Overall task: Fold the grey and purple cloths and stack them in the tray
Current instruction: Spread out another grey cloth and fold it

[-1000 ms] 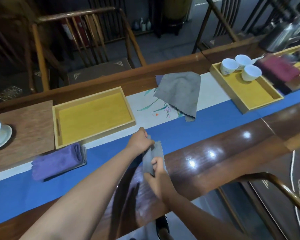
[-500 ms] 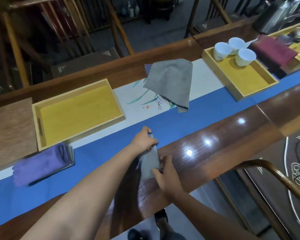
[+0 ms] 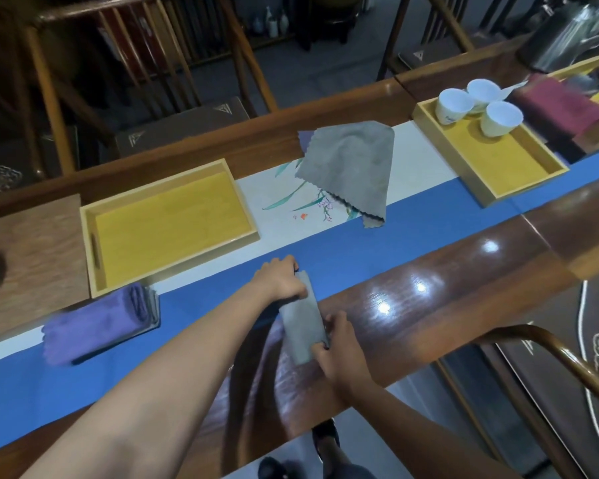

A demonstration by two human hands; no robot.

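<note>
I am pressing a small grey cloth flat on the near edge of the bench, where a second ago I was holding it up and bunched between both hands; it is now lying as a long narrow strip, running from the blue runner toward me. My left hand is pinching the far end of the strip, and my right hand is gripping the near end along its right side, fingers curled over the edge. I am reading this as a fold just completed and being smoothed, so this cloth is probably one more fold away from being ready. The empty yellow tray is sitting to the far left of my hands with nothing in it yet, so no stacking is done. A folded purple cloth is lying on the runner at the left, just beside the tray's near corner, with what looks like a grey layer under it. Another grey cloth is lying loose and unfolded farther back, with a purple corner peeking from under it, so at least two more are waiting. A second tray at the far right is holding three white cups; I am judging that one is not my target.
</note>
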